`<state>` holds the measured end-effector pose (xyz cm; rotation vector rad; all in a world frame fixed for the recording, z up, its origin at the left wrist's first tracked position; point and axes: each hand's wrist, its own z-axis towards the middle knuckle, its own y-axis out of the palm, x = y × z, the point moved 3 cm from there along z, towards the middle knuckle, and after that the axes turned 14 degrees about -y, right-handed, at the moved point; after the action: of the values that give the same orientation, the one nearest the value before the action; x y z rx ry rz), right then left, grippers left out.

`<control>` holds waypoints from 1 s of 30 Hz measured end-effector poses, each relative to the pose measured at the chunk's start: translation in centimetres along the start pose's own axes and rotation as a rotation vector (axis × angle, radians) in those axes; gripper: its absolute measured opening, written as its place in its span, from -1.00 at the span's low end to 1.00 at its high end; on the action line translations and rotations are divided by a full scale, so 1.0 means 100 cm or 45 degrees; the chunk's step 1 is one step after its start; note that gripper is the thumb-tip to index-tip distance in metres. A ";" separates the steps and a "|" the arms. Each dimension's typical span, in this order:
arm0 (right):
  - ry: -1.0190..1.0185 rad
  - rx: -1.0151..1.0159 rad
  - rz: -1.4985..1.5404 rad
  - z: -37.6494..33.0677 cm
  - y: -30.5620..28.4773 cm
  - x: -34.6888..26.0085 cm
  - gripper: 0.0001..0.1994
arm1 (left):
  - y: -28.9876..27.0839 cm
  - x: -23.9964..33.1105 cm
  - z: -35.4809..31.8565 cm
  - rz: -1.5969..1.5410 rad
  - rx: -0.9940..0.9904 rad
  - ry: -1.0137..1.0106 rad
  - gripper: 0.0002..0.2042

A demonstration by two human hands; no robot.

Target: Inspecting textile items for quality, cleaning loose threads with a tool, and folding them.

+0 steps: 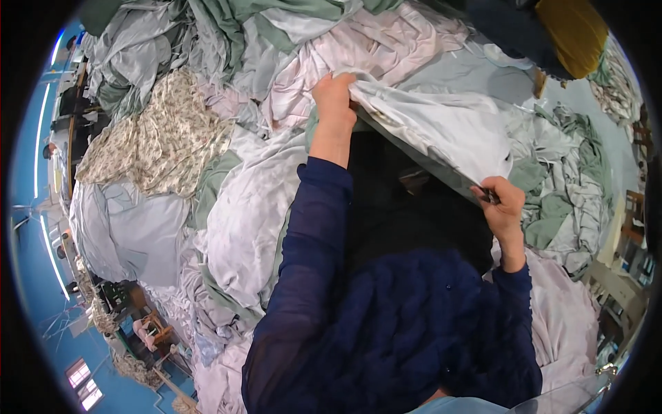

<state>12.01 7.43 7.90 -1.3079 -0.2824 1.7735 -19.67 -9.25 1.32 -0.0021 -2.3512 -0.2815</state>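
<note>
A white cloth is stretched between my two hands in front of my body. My left hand is closed on its upper left end, with the arm raised. Lower and to the right, my right hand pinches the cloth's near edge, where a darker greenish-grey underside shows. Between the hands the edge runs in a slanting line, and the white face drapes away from me. What kind of textile piece it is, I cannot tell.
Heaped fabric surrounds me: a floral cloth at left, pink cloth at the far side, green and white cloth at right. A mustard-yellow cloth is at the far right. Chairs stand near the right rim.
</note>
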 end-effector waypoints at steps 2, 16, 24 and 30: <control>-0.159 -0.105 -0.058 0.003 -0.009 -0.014 -0.82 | -0.008 -0.005 -0.007 -0.042 0.043 0.096 -0.85; 0.090 -0.228 -0.055 -0.075 -0.017 0.018 -0.90 | -0.075 -0.055 0.015 -0.655 -0.055 -0.162 -0.79; -0.105 -0.211 -0.195 -0.062 -0.011 0.017 -0.74 | -0.122 -0.027 0.018 -0.691 0.058 0.141 -0.83; -0.162 -0.325 -0.223 -0.051 0.004 0.021 -0.67 | -0.124 -0.041 0.028 -0.431 0.225 -0.102 -0.84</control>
<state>16.05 7.22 4.12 -1.3028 -0.6928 1.7142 -19.74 -20.40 -5.97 0.4815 -2.4424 -0.2389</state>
